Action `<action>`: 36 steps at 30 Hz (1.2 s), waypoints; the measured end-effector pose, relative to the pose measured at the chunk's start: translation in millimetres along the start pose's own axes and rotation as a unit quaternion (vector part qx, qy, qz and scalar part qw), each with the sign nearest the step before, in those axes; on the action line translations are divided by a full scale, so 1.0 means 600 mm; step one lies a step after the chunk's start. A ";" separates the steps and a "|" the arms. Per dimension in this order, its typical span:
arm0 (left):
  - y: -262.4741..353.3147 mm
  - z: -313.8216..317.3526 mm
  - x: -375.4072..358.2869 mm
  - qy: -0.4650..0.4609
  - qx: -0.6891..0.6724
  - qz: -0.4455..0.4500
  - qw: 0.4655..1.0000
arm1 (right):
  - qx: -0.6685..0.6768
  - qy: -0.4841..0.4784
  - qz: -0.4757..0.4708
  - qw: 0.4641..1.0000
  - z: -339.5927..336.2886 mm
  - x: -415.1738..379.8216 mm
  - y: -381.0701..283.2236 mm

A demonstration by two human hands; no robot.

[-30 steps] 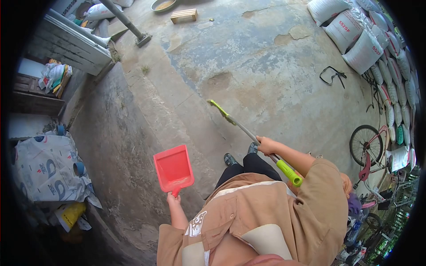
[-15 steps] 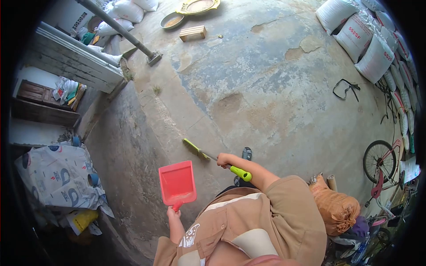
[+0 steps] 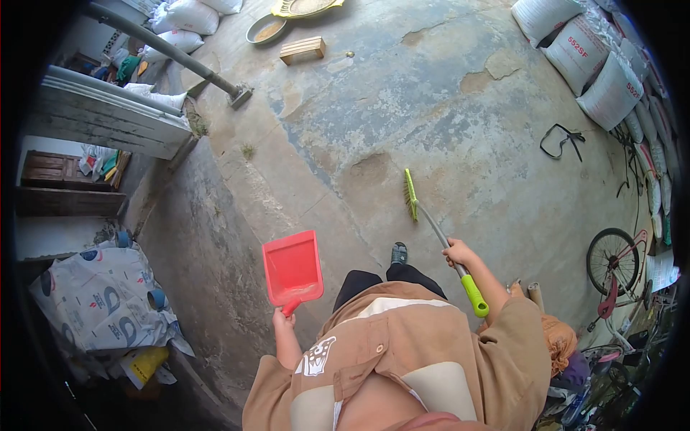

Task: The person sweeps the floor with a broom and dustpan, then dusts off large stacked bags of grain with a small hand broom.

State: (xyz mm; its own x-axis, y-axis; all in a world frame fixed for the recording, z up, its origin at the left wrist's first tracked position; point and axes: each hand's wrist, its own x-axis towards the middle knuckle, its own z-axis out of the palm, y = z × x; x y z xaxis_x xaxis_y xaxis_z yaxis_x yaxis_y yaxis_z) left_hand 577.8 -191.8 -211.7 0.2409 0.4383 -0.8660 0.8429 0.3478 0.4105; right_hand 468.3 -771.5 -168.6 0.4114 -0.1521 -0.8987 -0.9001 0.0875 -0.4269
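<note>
My left hand point(image 3: 284, 318) is wrapped round the short handle of a red dustpan point(image 3: 293, 266), whose pan points forward, away from me. Some pale dust shows inside the pan near the handle end. With my right hand point(image 3: 457, 253) I grip the grey shaft of a brush point(image 3: 410, 194), its green bristled head pointing forward and its bright green grip end reaching back along my forearm. The brush head overlaps the bare concrete floor in front of my feet, well to the right of the dustpan.
White sacks point(image 3: 609, 92) are stacked at the upper right, with a black strap point(image 3: 562, 141) on the floor nearby. A bicycle point(image 3: 612, 262) and an orange sack point(image 3: 559, 341) stand right. A wooden stool point(image 3: 302, 49) and round trays lie ahead. A printed sheet-covered pile point(image 3: 100, 298) sits left.
The brush has swung from beside the dustpan out to the right and forward, together with my right hand. The dustpan has shifted slightly forward in my left hand.
</note>
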 end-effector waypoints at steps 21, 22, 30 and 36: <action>0.484 0.194 0.159 -0.003 0.175 0.068 0.982 | -0.215 -0.154 -0.112 0.958 0.464 0.360 -0.538; 0.510 0.205 0.162 -0.001 0.169 0.078 0.983 | -0.160 -0.128 -0.089 0.975 0.438 0.379 -0.525; 0.584 0.373 0.216 -0.006 0.241 0.125 0.962 | 0.169 0.069 0.083 0.980 0.176 0.243 -0.320; 0.576 0.508 0.177 -0.136 0.301 0.120 0.936 | 0.232 0.147 0.103 0.956 0.138 0.133 -0.263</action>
State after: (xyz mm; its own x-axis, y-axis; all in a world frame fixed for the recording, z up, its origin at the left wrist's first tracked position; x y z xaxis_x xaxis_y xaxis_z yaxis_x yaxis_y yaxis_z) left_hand 1041.3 -277.6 -248.8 0.5029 0.1878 -0.8437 0.8474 -0.2993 0.4385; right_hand 655.2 -716.0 -181.1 0.1128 -0.3496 -0.9301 -0.7691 0.5619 -0.3045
